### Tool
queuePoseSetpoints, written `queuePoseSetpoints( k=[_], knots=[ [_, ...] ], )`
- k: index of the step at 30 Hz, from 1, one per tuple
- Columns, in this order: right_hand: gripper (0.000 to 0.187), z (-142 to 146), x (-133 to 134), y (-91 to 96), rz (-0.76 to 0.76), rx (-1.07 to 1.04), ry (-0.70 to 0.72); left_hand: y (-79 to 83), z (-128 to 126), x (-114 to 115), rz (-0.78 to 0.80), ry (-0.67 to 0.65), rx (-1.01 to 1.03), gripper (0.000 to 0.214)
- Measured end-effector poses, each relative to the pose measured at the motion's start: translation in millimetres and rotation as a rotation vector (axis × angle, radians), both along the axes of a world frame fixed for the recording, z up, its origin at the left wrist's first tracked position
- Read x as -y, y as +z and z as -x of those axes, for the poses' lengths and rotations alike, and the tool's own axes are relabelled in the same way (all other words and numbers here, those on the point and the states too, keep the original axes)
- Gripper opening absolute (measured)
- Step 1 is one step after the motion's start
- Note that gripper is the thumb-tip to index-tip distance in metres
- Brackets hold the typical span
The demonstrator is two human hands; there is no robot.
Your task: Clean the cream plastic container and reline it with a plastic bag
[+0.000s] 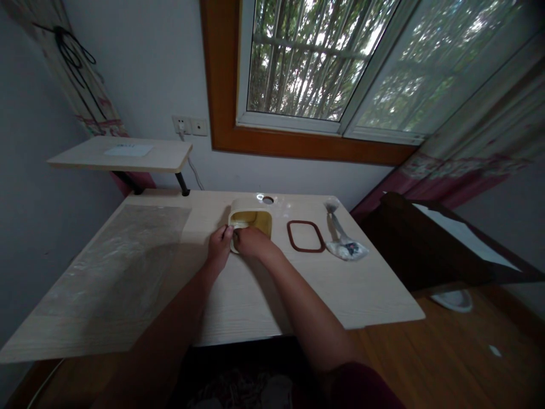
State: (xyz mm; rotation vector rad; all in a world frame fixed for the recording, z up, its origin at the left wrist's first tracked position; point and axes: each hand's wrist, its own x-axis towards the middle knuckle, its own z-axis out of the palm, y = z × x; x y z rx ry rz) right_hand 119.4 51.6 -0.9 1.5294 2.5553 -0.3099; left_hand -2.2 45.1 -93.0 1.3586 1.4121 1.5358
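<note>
A cream box with rounded corners (251, 203) lies on the table, its open side towards me and its inside yellowish. My left hand (219, 245) grips the left rim of this box, fingers closed around the edge. Reaching into the opening at the lower left is my right hand (252, 241), its fingers curled. What those fingers hold, if anything, is hidden. To the right of the box lies a brown rounded frame (305, 250), apart from both hands. Beside the frame rests a clear plastic bag (347, 249) with small parts in it.
A clear plastic sheet (123, 261) covers the left part of the table (353, 301). A small raised shelf (85, 154) with a paper (128, 150) stands at the back left. Past the right edge is dark furniture (443, 250). A round hole (268, 200) sits near the back edge.
</note>
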Motion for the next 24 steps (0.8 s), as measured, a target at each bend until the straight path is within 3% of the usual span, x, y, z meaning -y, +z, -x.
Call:
queuePoseSetpoints(
  k=[10,24],
  knots=[
    [0.039,12,-30,-29.1,-0.02,-0.029,-0.01,6.7,-4,3,0.005,0.019,0.027,0.043],
    [0.043,12,-27,-30.2,-0.069,0.042,-0.238,16.4,-20,13,0.014,0.057,-0.015,0.041]
  ],
)
